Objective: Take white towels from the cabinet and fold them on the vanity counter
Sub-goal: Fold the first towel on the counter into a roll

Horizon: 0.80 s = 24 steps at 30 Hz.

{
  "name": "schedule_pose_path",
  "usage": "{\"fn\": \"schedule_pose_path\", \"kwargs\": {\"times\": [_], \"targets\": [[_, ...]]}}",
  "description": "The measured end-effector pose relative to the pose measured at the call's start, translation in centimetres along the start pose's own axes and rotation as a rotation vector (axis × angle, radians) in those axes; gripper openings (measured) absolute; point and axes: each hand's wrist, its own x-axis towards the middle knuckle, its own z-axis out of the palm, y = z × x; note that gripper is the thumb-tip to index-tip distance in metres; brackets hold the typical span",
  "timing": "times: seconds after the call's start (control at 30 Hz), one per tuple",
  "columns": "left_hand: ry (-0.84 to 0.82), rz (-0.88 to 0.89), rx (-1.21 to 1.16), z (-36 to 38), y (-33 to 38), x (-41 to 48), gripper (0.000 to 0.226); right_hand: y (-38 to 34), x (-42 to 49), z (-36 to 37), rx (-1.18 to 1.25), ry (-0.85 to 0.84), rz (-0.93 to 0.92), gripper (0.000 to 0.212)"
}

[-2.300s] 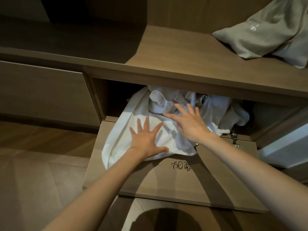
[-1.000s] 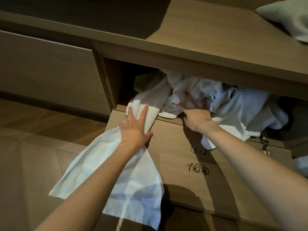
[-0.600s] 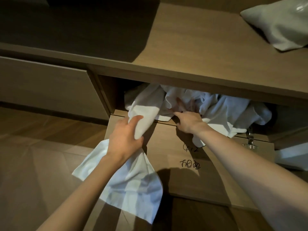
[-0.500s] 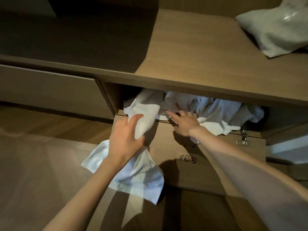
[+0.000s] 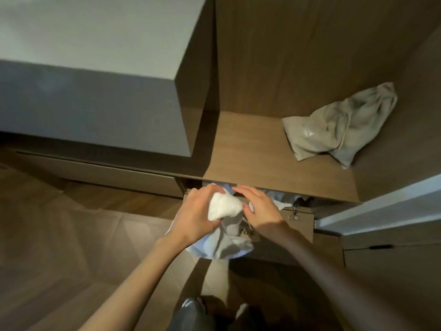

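While the head view looks down from high up, the left hand [image 5: 195, 216] holds a white towel [image 5: 224, 207] bunched in its curled fingers. The top of the towel sticks out as a bright lump and the rest hangs down below the fist. I think it is bunched so that the loose end does not drag on the floor [image 5: 59, 247]. The right hand [image 5: 260, 209] is just beside the lump with its fingers nearly straight, and it grips nothing. It looks ready to help catch the cloth.

Both hands are close together in front of the cabinet opening. The drop-down door [image 5: 300, 225] lies open under them. A few more towels [image 5: 279, 199] peek out from under the wooden shelf [image 5: 250, 151]. A grey bag [image 5: 338, 130] lies on that shelf, well apart from the hands. The big pale block at the top left is likely the vanity counter [image 5: 83, 32], where the folding is meant to happen. No towel is on it yet.

Half a second ago the view was lower and looked right into the cabinet. The right hand was pressing on the pile then. Now it has left the pile and come over to the held towel. The towel has been pulled almost free and gathered up tighter. The pile is now mostly hidden by the shelf.
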Motion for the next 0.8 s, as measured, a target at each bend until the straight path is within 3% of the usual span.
{"fn": "schedule_pose_path", "kwargs": {"times": [0.17,0.3,0.47,0.6,0.7,0.8], "targets": [[-0.064,0.095,0.008,-9.3,10.6,-2.8,0.072,-9.3,-5.0,-12.1,0.001,0.006,-0.042,0.039],[-0.059,0.271,0.019,-16.9,18.2,-4.9,0.068,-15.9,-8.2,-20.4,0.034,0.044,-0.104,0.038],[0.048,0.481,0.245,-24.2,25.4,-6.8,0.058,-21.6,-10.7,-28.1,0.005,0.133,-0.140,0.042],[0.131,0.603,0.342,-27.1,28.9,-7.1,0.064,-23.7,-11.7,-31.6,0.055,0.277,-0.195,0.031],[0.194,0.692,0.328,-27.9,30.9,-7.6,0.061,-24.5,-12.1,-33.7,-0.033,0.353,-0.239,0.010],[0.155,0.603,0.194,-27.6,31.8,-7.9,0.065,-25.2,-12.7,-35.5,-0.026,0.393,-0.204,0.006]]}}
